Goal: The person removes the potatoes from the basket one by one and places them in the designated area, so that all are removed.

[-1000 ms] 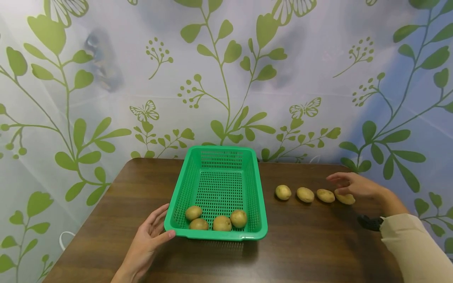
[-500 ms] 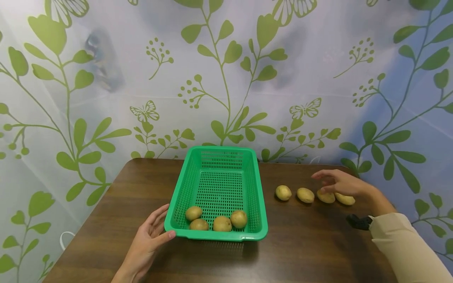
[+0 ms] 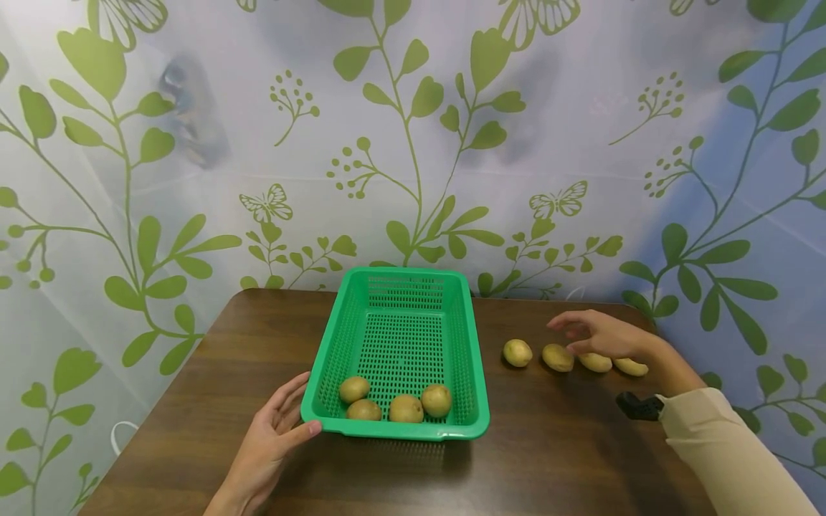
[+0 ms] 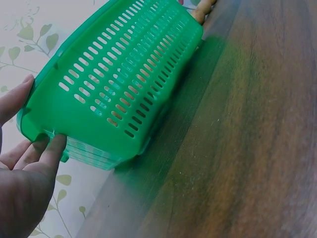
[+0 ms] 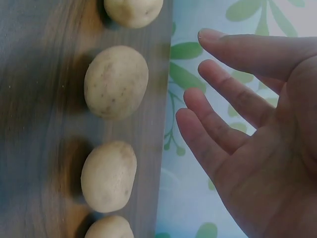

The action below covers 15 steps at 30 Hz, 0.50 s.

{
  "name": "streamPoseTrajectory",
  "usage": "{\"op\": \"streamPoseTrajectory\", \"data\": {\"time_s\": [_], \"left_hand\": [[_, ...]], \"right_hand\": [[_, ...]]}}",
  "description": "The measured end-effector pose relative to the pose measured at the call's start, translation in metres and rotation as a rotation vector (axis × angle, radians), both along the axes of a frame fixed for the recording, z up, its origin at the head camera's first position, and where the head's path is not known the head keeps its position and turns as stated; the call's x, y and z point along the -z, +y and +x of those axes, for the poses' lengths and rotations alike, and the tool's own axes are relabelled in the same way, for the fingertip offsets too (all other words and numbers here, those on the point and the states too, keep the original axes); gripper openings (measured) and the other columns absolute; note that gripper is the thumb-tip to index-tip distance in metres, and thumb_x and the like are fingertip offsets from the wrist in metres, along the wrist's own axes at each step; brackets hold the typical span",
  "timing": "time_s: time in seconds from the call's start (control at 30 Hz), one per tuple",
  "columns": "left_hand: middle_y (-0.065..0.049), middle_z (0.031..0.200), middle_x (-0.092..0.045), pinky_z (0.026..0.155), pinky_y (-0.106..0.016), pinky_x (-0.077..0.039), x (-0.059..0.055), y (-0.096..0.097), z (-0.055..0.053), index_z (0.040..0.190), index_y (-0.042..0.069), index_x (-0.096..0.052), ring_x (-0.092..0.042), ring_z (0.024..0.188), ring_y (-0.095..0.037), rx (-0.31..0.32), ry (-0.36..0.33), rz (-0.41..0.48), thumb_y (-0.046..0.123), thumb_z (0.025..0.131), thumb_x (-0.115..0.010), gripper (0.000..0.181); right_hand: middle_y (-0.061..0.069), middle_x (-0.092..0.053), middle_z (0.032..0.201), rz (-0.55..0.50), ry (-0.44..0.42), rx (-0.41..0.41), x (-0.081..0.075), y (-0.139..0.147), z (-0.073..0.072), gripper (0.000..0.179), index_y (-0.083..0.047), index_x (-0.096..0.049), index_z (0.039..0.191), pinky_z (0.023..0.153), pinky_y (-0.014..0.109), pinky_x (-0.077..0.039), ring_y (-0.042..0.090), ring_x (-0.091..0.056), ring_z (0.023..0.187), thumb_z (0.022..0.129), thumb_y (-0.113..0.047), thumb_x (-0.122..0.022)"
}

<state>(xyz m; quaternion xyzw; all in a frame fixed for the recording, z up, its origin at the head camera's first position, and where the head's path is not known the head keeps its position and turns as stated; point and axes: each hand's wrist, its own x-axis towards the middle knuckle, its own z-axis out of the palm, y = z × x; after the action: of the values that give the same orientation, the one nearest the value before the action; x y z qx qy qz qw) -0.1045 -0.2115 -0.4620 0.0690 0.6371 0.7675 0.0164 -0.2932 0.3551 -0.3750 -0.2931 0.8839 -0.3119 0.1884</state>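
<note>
A green plastic basket with slotted walls stands on the table, several potatoes lying at its near end. My left hand holds the basket's near left corner, thumb on the rim and fingers against the outer wall, as the left wrist view also shows. On the right, more potatoes lie in a row. Above that row hovers my right hand, with nothing in it; it partly hides the potatoes beneath in the head view. In the right wrist view its fingers are spread, apart from the nearest potato.
The brown wooden table ends at the back against a pale curtain printed with green leaves and butterflies. A black strap sits at my right wrist. A white cord hangs beside the table's left edge.
My right hand has moved left along the potato row, from the rightmost potato to near the second from the left. The left hand and the basket have stayed put.
</note>
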Motion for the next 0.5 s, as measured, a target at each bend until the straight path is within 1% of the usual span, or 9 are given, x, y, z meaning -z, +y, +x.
{"op": "streamPoseTrajectory", "data": {"time_s": [0.13, 0.27, 0.5], "left_hand": [[-0.022, 0.159, -0.033, 0.102, -0.035, -0.051, 0.001, 0.0, 0.0, 0.159, 0.005, -0.03, -0.051, 0.138, -0.018, -0.001, -0.004, 0.002, -0.006, 0.095, -0.069, 0.076], [-0.022, 0.159, -0.033, 0.102, -0.035, -0.05, 0.001, -0.001, -0.001, 0.159, 0.005, -0.03, -0.051, 0.138, -0.017, -0.001, -0.004, 0.002, -0.006, 0.095, -0.069, 0.076], [-0.022, 0.16, -0.032, 0.103, -0.035, -0.05, 0.002, -0.001, -0.001, 0.16, 0.005, -0.029, -0.05, 0.138, -0.016, 0.0, -0.007, 0.004, -0.006, 0.095, -0.069, 0.076]], "right_hand": [[0.026, -0.053, 0.143, 0.012, 0.023, -0.022, -0.002, -0.008, 0.001, 0.046, -0.002, -0.054, 0.144, 0.098, 0.056, -0.051, 0.052, -0.052, 0.128, 0.1, -0.008, -0.069], [0.024, -0.054, 0.143, 0.027, 0.039, -0.036, -0.003, -0.019, 0.002, 0.043, -0.004, -0.056, 0.143, 0.1, 0.059, -0.049, 0.05, -0.053, 0.128, 0.101, -0.008, -0.068], [0.024, -0.052, 0.145, 0.037, 0.017, -0.035, -0.007, -0.035, 0.003, 0.043, -0.008, -0.057, 0.143, 0.103, 0.061, -0.046, 0.05, -0.05, 0.131, 0.101, -0.01, -0.068]]}}
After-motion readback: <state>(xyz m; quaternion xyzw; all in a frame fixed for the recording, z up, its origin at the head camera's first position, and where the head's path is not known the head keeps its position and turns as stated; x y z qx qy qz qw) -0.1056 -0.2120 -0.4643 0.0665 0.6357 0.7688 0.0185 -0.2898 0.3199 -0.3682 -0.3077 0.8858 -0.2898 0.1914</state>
